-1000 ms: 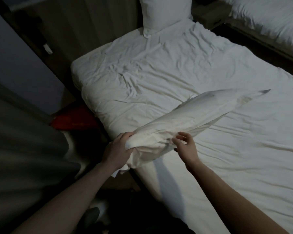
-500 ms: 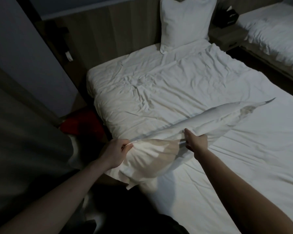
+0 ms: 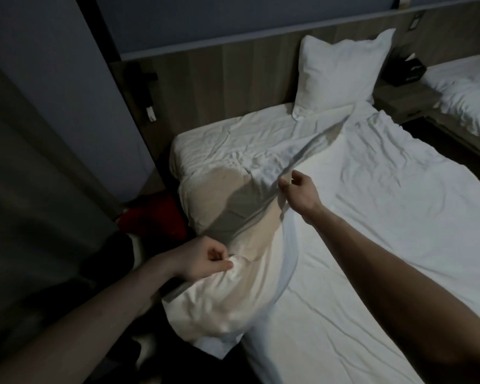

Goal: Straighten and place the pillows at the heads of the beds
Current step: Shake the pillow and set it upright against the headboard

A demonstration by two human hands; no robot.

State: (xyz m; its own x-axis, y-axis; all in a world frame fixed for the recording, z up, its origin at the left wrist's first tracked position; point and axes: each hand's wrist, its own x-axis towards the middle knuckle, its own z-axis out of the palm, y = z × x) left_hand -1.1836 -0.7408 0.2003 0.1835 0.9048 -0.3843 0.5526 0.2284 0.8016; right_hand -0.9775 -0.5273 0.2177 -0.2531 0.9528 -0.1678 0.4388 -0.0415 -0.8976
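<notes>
Left hand (image 3: 205, 259), fist clenched, pinches the near corner of a limp white fabric pillow (image 3: 239, 273) hanging over the bed's left edge. Right hand (image 3: 299, 194), fingers curled, pinches the pillow's upper edge, held up above the wrinkled white bed sheet (image 3: 372, 217). Pillow looks floppy, creased, tan-shadowed in the middle. Long axis runs from near left to far right, toward a plump white upright pillow (image 3: 341, 70) leaning on the wooden headboard (image 3: 233, 81).

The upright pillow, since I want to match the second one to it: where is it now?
In the head view the upright pillow stands at the head of the near bed, on its right side, leaning on the wooden headboard, left of the nightstand.
</notes>
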